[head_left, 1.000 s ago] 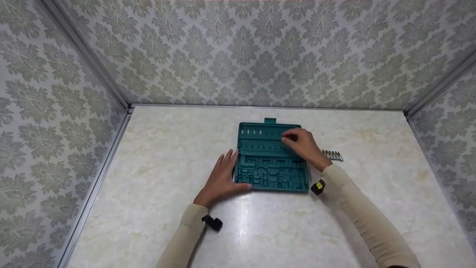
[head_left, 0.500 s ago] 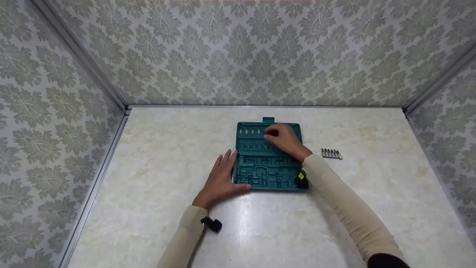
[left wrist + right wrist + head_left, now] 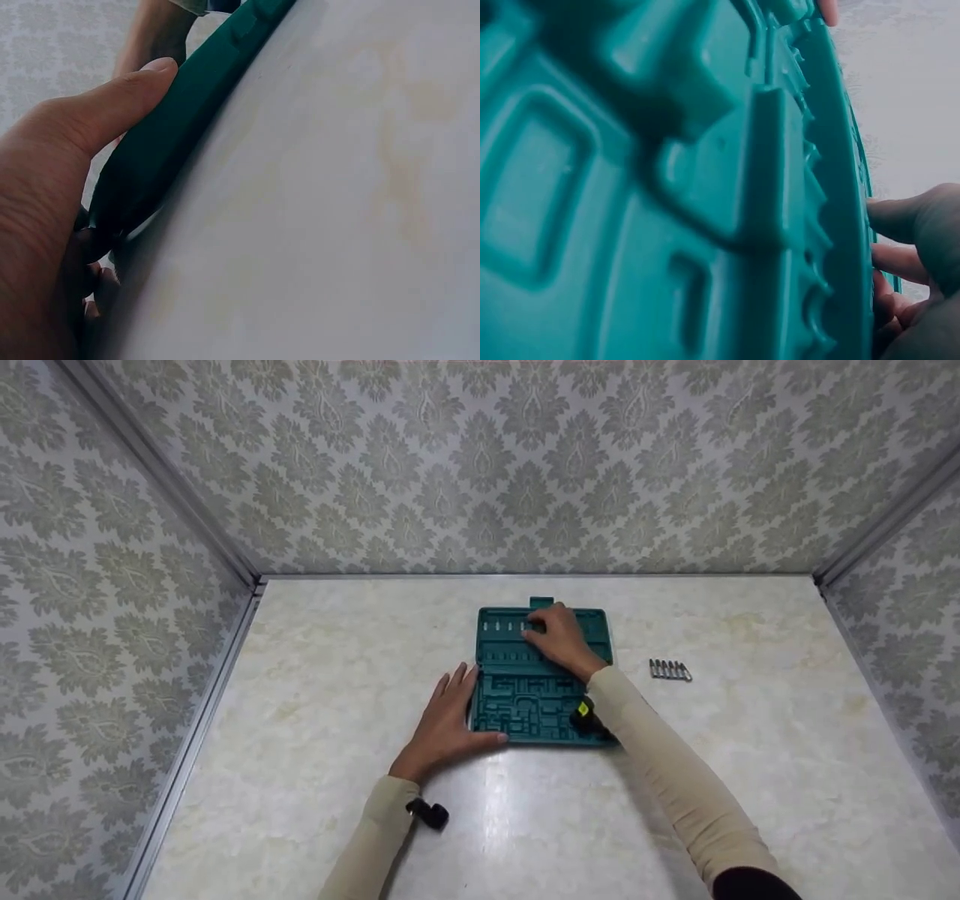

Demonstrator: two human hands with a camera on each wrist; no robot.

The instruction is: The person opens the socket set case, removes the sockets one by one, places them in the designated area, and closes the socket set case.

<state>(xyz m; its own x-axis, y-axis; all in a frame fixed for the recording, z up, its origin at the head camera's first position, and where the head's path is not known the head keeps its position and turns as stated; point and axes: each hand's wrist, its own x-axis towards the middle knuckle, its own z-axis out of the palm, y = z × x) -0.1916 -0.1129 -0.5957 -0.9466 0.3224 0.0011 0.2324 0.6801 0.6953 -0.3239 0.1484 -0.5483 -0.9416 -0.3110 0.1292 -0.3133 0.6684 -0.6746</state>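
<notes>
An opened green plastic bit case (image 3: 491, 720) lies flat on the table, its lid away from me. Several pale bits (image 3: 497, 625) stand in the left of the lid's top row. My left hand (image 3: 448, 727) rests spread along the case's left side, thumb on the front edge; the thumb (image 3: 142, 86) shows on the green rim in the left wrist view. My right hand (image 3: 561, 639) is over that top row, thumb and forefinger pinching a screwdriver bit mostly hidden by the fingers. In the right wrist view, the right hand's fingers (image 3: 900, 259) are partly behind the lid wall (image 3: 832, 150).
Several loose metal screwdriver bits (image 3: 670, 670) lie in a row on the pale marbled table (image 3: 337, 660), right of the case. Patterned walls (image 3: 450, 472) border the table at the back and both sides. The case's lower half has moulded recesses.
My right hand has moved left across the lid, coming to the slots beside the standing bits. This uncovers the loose bits on the right. My left hand has stayed in place.
</notes>
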